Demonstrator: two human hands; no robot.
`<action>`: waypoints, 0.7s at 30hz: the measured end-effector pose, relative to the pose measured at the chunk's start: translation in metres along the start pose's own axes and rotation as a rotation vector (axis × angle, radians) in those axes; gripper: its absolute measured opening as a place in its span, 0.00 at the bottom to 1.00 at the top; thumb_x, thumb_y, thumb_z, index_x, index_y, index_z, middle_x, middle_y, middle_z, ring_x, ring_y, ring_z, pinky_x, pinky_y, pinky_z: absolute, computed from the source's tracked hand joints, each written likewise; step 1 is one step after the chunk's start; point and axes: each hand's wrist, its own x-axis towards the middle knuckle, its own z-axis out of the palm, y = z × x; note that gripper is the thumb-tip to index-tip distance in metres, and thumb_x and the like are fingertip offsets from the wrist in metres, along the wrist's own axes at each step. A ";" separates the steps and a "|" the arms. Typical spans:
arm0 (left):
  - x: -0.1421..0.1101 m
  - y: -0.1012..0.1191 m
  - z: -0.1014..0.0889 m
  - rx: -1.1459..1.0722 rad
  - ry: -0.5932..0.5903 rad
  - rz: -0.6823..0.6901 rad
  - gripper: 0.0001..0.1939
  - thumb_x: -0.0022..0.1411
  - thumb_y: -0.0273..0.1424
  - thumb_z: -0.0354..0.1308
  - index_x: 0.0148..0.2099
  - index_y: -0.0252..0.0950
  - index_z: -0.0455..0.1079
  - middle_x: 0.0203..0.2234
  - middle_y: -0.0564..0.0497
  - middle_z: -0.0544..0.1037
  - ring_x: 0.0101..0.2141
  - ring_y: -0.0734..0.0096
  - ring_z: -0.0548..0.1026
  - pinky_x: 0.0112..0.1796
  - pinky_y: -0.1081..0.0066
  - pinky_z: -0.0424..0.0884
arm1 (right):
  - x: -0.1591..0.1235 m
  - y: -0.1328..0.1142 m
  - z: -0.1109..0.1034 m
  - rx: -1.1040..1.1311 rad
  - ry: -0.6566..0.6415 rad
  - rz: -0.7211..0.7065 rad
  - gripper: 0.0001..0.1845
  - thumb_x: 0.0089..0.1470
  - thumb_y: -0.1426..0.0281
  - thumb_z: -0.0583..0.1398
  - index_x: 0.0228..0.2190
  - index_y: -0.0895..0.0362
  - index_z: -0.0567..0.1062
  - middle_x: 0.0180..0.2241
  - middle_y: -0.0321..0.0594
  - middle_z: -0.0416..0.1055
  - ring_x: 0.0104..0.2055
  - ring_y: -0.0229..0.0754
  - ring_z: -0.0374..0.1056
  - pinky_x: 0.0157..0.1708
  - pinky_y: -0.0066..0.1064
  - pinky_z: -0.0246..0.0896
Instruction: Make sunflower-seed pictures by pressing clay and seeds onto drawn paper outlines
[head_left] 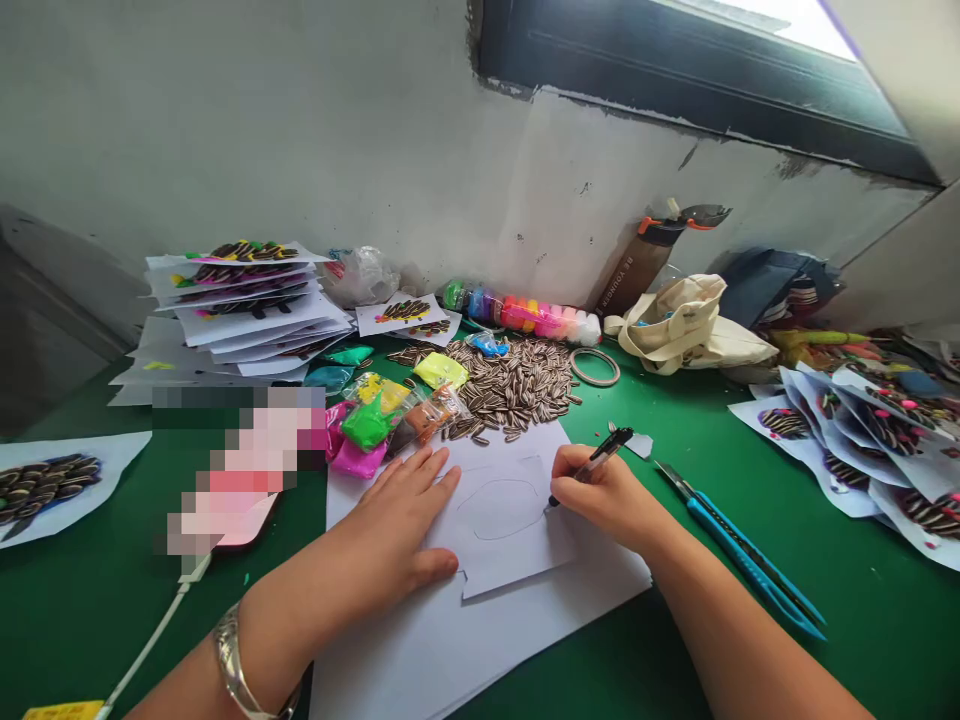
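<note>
My left hand (401, 520) lies flat with fingers stretched out, pressing on a small white paper piece (510, 545) that rests on a larger white sheet (465, 640). My right hand (604, 495) is closed round a black pen (596, 462), its tip touching the right side of an oval outline (499, 507) drawn on the small piece. A silver bracelet sits on my left wrist.
A pile of striped sunflower seeds (510, 385) and bags of coloured clay (375, 425) lie just beyond the paper. A blue utility knife (739, 550) lies to the right. Stacks of finished seed pictures (240, 295) stand left; more (877, 440) right. A tape ring (595, 367) and a cloth bag (686, 325) lie behind.
</note>
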 end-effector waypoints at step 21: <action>0.000 -0.001 0.000 0.013 0.012 0.018 0.39 0.58 0.41 0.57 0.68 0.36 0.51 0.68 0.43 0.42 0.67 0.52 0.39 0.63 0.50 0.44 | 0.006 0.003 0.000 0.209 0.150 0.036 0.06 0.45 0.70 0.57 0.20 0.56 0.66 0.20 0.30 0.58 0.24 0.34 0.52 0.23 0.28 0.45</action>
